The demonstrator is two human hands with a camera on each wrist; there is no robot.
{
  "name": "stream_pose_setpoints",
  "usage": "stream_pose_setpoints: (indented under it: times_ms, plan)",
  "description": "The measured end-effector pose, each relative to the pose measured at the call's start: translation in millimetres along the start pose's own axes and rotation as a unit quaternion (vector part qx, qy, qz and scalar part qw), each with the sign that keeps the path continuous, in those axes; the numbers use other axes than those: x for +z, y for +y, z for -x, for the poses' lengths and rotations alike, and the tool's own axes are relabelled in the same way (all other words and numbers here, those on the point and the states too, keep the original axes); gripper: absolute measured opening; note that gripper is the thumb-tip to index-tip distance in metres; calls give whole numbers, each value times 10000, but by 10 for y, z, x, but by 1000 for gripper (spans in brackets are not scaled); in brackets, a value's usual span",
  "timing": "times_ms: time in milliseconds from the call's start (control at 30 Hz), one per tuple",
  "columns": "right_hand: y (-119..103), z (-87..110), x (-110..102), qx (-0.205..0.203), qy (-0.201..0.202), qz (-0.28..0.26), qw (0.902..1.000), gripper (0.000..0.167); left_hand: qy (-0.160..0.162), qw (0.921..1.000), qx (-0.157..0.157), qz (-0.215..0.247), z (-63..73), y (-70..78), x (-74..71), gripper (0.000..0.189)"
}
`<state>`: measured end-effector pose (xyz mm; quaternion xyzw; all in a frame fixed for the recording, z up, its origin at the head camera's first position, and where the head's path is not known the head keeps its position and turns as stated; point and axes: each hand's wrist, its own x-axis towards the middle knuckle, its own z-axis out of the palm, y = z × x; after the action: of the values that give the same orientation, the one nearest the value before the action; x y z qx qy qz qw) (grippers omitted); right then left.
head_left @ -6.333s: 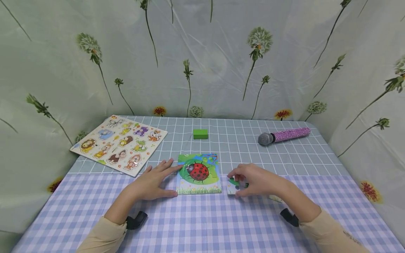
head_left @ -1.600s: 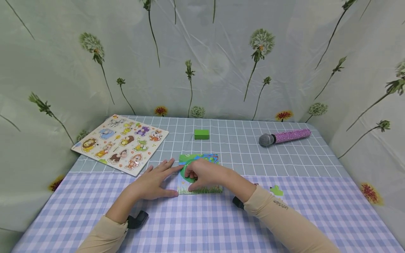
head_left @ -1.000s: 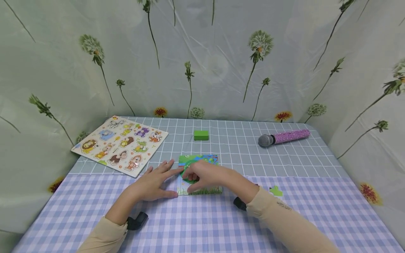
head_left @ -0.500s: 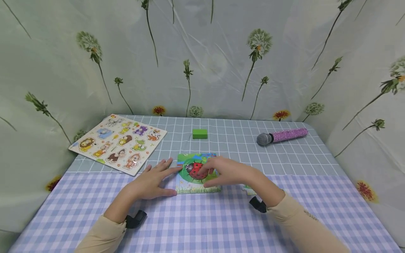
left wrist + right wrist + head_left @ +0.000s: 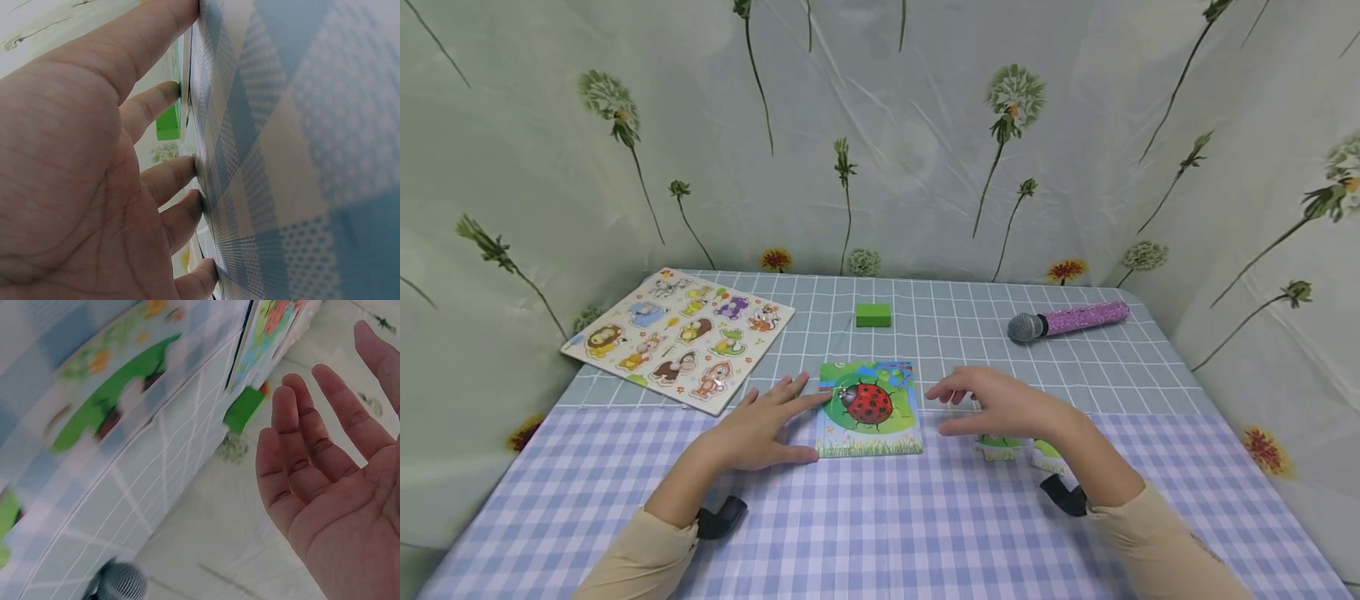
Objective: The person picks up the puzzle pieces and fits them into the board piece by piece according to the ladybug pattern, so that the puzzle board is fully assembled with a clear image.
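Note:
A square ladybug puzzle board (image 5: pixel 868 442) lies on the checked cloth in front of me. My left hand (image 5: pixel 760 429) rests spread at its left side, the index fingertip and thumb at the board's edge. In the left wrist view its fingers (image 5: pixel 165 178) reach down to the surface. My right hand (image 5: pixel 1003 404) hovers right of the board with loosely bent fingers and nothing in them. Beneath it lie loose puzzle pieces: one with green and grass (image 5: pixel 997 452), another paler green (image 5: pixel 1047 456) beside the wrist, partly hidden. The right wrist view shows a flowered piece (image 5: pixel 94 422) large and blurred.
An animal peg puzzle (image 5: pixel 688 337) lies slanted at the back left. A green block (image 5: pixel 873 315) stands behind the ladybug board. Toward the back right is a microphone (image 5: pixel 1067 321) with a glittery pink handle. A flower-printed curtain (image 5: pixel 910 167) hangs behind the table.
My right hand was over the ladybug board, fingers bent down on it, and has withdrawn to the right, uncovering the picture. The left hand has stayed at the board's left edge.

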<state>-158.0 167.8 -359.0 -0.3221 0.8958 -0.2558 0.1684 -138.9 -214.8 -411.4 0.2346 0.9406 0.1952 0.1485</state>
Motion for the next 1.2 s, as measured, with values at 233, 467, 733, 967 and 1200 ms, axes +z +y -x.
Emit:
stream_pose_setpoints:
  times_ms: [233,467,733,967,1200]
  plan:
    - [186,198,-48,185,270,-64,9994,52,-1,10000,-18,23,3,14,-9,87]
    - [307,353,-58,434,426,-58,9981,56,-8,10000,-37,50,7,21,-13,86]
    - [446,473,-9,674,434,-26,9968,57,-10,10000,-44,45,1,18,-13,86]
    - [500,522,53,947,256,-36,9952,57,-18,10000,-42,19,0,9,-6,87]
    - [492,546,104,912,271,-96,9954,54,-19,10000,-47,35,-2,5,-5,87]
